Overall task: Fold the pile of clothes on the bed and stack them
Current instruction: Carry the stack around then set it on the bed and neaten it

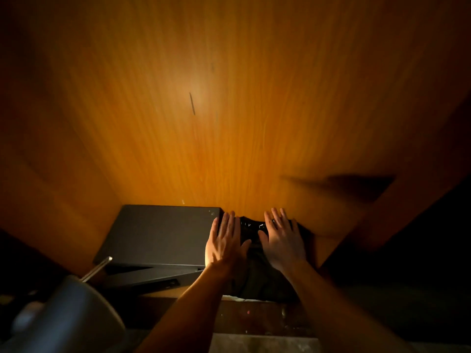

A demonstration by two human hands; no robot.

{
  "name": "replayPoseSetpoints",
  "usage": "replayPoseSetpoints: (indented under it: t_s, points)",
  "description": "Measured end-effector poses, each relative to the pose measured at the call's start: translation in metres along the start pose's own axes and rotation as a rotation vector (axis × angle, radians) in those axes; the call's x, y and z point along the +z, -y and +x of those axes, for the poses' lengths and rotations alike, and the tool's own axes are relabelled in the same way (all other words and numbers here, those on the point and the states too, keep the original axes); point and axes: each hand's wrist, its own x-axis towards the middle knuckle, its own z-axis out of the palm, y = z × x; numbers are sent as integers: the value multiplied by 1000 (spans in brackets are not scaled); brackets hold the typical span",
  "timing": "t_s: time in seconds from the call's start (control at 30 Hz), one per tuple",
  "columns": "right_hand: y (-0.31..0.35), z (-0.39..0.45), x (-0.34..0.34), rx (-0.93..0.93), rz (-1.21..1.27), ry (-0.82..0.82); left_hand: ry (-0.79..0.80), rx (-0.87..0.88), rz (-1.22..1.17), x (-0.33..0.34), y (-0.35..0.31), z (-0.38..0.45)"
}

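Two hands are laid flat on a dark garment that is set against the foot of an orange wooden panel. The left hand is pressed on the garment's left part, its fingers straight and spread, with nothing gripped. The right hand is pressed on the garment's right part, its fingers likewise straight and open. A strip of the garment with small pale markings is seen between the two hands. Just left of the garment, touching the left hand's edge, a flat dark box is seen lying on a second dark flat item. Well left of the garment and nearer the camera, a blurred grey rounded object with a thin metal rod is seen. The whole scene is dim.
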Motion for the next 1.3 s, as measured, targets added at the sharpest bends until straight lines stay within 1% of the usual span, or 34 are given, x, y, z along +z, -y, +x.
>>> replayPoseSetpoints:
  t_s: [0.17, 0.27, 0.33, 0.4, 0.5, 0.6, 0.73, 0.83, 1.0, 1.2, 1.3]
  points:
    - [29, -33, -124, -3, -31, 13, -148, -24, -36, -110, 7, -45]
    - [49, -57, -194, -18, 1, 15, -66, -42, -108, -176, 10, -74]
    - [64, -75, -239, -16, 50, 52, -75, -71, -129, -218, 14, -97]
    - [74, -93, -282, -13, 96, 104, -44, -100, -124, -258, 17, -122]
    - [89, -115, -334, -1, 126, 170, -14, -123, -107, -309, 23, -156]
    - [99, -132, -371, -5, 120, 204, 8, -161, -82, -349, 28, -177]
    - [112, -145, -397, -42, 119, 226, -4, -206, -86, -377, 29, -196]
    - [121, -154, -401, -84, 134, 229, -29, -243, -86, -387, 32, -209]
    - [131, -159, -399, -213, 68, 231, -7, -328, -37, -393, 39, -241]
    - [168, -165, -389, -457, -60, 218, -29, -547, -132, -379, 60, -302]
    - [200, -177, -380, -583, -71, 211, 21, -675, -145, -375, 72, -339]
